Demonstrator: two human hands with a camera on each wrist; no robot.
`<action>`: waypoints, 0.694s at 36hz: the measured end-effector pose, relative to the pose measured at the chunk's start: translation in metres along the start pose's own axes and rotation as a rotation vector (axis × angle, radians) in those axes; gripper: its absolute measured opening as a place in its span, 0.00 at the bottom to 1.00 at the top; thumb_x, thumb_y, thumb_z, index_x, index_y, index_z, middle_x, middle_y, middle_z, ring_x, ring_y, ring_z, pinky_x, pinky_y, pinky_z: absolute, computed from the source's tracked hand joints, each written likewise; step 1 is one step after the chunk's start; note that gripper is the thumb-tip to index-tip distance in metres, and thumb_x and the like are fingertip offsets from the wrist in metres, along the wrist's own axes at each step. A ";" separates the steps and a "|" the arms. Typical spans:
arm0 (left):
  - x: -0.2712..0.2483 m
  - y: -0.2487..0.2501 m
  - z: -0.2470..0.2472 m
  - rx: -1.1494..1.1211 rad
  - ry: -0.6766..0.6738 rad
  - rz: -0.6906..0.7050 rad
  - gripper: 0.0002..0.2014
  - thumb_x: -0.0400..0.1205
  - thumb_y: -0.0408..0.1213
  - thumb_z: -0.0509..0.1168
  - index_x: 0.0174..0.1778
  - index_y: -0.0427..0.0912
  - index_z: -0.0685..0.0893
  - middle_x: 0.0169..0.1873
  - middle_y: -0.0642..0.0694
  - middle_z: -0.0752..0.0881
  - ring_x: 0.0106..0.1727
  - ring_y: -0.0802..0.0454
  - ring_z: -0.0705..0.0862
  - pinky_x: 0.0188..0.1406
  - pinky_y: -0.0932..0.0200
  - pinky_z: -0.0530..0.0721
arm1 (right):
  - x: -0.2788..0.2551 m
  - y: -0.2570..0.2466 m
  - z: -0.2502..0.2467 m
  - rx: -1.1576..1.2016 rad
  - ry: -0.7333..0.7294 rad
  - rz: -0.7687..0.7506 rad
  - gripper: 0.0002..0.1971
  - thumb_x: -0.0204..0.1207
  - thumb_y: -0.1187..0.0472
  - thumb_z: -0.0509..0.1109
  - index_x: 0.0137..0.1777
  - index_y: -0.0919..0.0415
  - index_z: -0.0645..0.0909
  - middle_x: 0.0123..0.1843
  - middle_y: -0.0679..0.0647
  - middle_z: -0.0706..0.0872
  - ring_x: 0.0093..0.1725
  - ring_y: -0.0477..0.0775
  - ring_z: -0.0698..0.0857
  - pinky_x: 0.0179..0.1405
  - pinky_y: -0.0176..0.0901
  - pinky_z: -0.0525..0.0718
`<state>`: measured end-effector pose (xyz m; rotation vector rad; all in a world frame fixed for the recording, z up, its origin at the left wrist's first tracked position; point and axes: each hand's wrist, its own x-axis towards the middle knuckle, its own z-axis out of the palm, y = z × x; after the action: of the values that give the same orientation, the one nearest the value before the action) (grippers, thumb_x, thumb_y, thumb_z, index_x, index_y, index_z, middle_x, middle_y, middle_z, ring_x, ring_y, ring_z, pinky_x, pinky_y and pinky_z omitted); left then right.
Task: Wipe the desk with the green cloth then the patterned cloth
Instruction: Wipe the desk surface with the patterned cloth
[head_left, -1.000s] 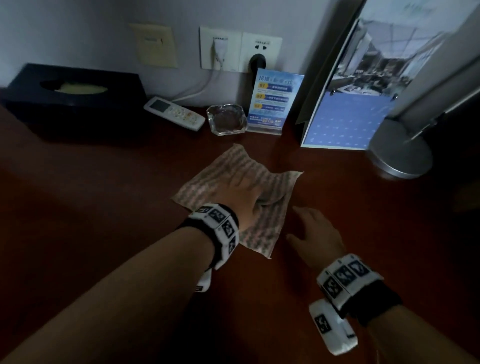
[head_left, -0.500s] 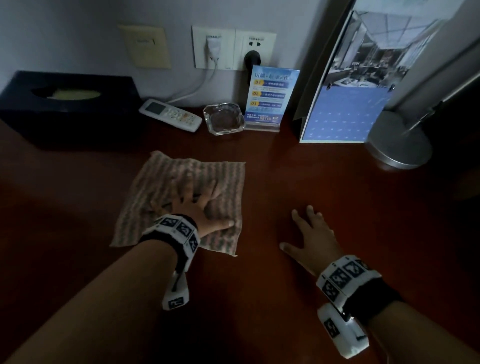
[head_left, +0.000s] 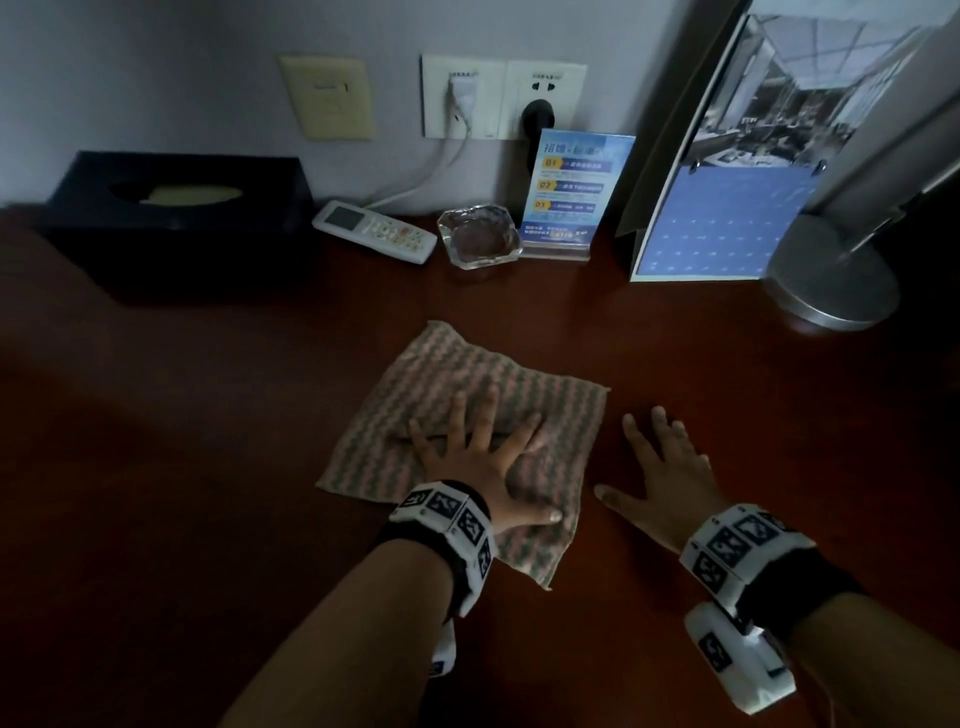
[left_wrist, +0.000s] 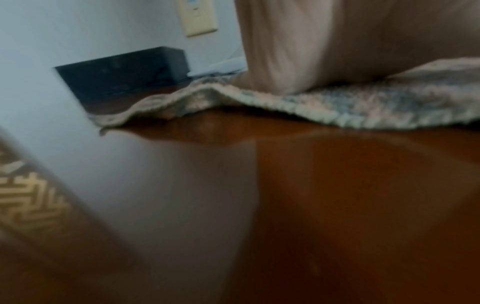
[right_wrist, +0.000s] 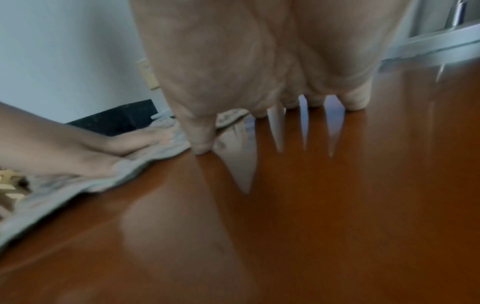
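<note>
The patterned cloth (head_left: 540, 415), striped pink and grey-green, lies flat on the dark red-brown desk (head_left: 208, 467) near its middle. My left hand (head_left: 478, 457) presses on it, palm down, fingers spread straight. In the left wrist view the patterned cloth (left_wrist: 363, 107) shows under the palm, its near edge lifted a little. My right hand (head_left: 660, 462) rests flat on the bare desk just right of the cloth, fingers spread. The right wrist view shows the right hand's fingertips (right_wrist: 355, 102) on the wood and the left hand (right_wrist: 103, 144) on the cloth. No green cloth is in view.
Along the back wall stand a black tissue box (head_left: 176, 208), a white remote (head_left: 374, 231), a glass ashtray (head_left: 480, 244), a blue sign holder (head_left: 569, 192), a leaning calendar (head_left: 727, 208) and a round metal lamp base (head_left: 836, 275).
My left hand slid the patterned cloth left across the desk, then back right to beside the right hand. The right hand stayed flat in about the same place.
</note>
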<state>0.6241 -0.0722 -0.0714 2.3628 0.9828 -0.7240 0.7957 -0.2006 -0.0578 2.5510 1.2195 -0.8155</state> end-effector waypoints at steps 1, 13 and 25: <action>-0.003 -0.007 0.001 -0.003 0.000 0.001 0.50 0.65 0.80 0.56 0.71 0.77 0.26 0.72 0.56 0.16 0.74 0.41 0.17 0.61 0.18 0.25 | -0.001 -0.002 0.001 -0.011 -0.004 0.012 0.48 0.74 0.29 0.56 0.82 0.46 0.31 0.83 0.53 0.27 0.83 0.56 0.32 0.81 0.59 0.43; -0.048 -0.143 -0.015 -0.162 0.051 -0.387 0.52 0.62 0.83 0.53 0.76 0.74 0.32 0.80 0.51 0.26 0.81 0.39 0.31 0.72 0.20 0.38 | -0.002 -0.009 0.002 -0.029 -0.022 0.067 0.50 0.72 0.27 0.56 0.82 0.45 0.30 0.83 0.51 0.26 0.83 0.55 0.32 0.81 0.60 0.43; -0.061 -0.187 -0.020 -0.285 0.112 -0.526 0.58 0.56 0.86 0.50 0.77 0.69 0.30 0.81 0.46 0.30 0.80 0.34 0.30 0.73 0.21 0.43 | 0.000 -0.018 -0.003 -0.055 -0.057 0.129 0.50 0.74 0.30 0.59 0.82 0.48 0.30 0.83 0.54 0.27 0.83 0.58 0.34 0.81 0.60 0.46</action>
<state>0.4533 0.0277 -0.0594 1.9263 1.6685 -0.5850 0.7830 -0.1878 -0.0542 2.5145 1.0338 -0.8085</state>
